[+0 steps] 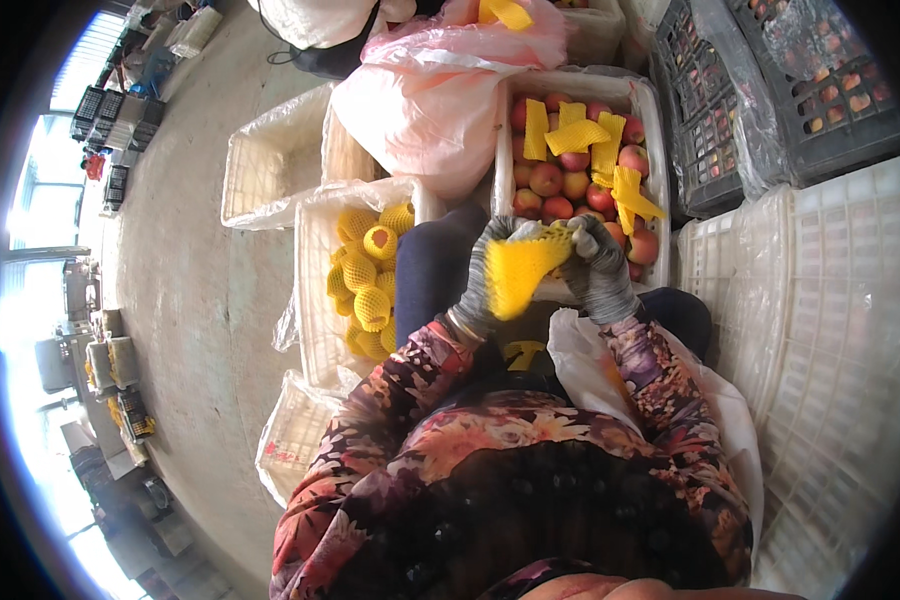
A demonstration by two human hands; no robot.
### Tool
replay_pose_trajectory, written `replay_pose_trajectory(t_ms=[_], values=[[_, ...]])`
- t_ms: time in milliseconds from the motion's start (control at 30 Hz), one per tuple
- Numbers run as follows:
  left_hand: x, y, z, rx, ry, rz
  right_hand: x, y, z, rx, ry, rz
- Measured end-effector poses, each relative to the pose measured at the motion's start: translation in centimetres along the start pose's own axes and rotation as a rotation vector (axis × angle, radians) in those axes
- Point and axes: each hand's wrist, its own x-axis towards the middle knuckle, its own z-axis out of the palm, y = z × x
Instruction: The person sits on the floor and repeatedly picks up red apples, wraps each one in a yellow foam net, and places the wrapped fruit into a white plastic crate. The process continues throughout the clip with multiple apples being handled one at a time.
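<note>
My left hand [487,274], in a grey striped glove, grips one side of a yellow foam net sleeve [523,274]. The fingers of my right hand [598,266], gloved alike, pinch the sleeve's other end. Both hands are held over the near edge of a white plastic crate [504,161] of bare red-yellow apples [546,180]. Several loose foam net sleeves [577,138] lie flat on those apples. To the left, a second lined crate [311,300] holds several fruits in yellow foam nets [359,271]. Whether the held sleeve has anything inside is unclear.
A large pinkish plastic bag [420,112] stands beyond my knees, beside an open lined crate [270,161]. Black crates of apples [832,112] are stacked at the upper right. White crates [832,315] stand on my right, and another lined crate [292,431] is at lower left.
</note>
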Motion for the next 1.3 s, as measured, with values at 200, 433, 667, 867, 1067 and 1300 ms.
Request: replay_pose_trajectory(t_ms=[200, 433, 667, 867, 1067, 1300], values=[[3.8, 0.5, 0.6, 0.153, -0.107, -0.124, -0.7, -2.1, 1.8, 0.411, -0.263, 0.418], [6.8, -5.7, -1.3, 0.562, -0.509, -0.207, -0.5, -4.2, 0.4, 0.33, -0.1, 0.281], [21.9, -12.0, -6.7, 1.512, 0.246, -0.05, 0.8, -4.9, -3.8, 0.192, -0.146, 0.503], [26.2, -15.2, -10.0, 1.18, 0.331, -0.12, 3.0, -5.1, -6.7, -0.163, 0.168, 0.191], [21.0, -9.6, -6.0, 0.576, 0.357, -0.481, 4.8, -2.7, -9.1, -0.841, 0.521, -0.093], [8.8, 0.3, -1.5, 0.358, -0.139, -0.439, 2.5, -3.0, -3.1, -0.945, 0.086, -0.36]])
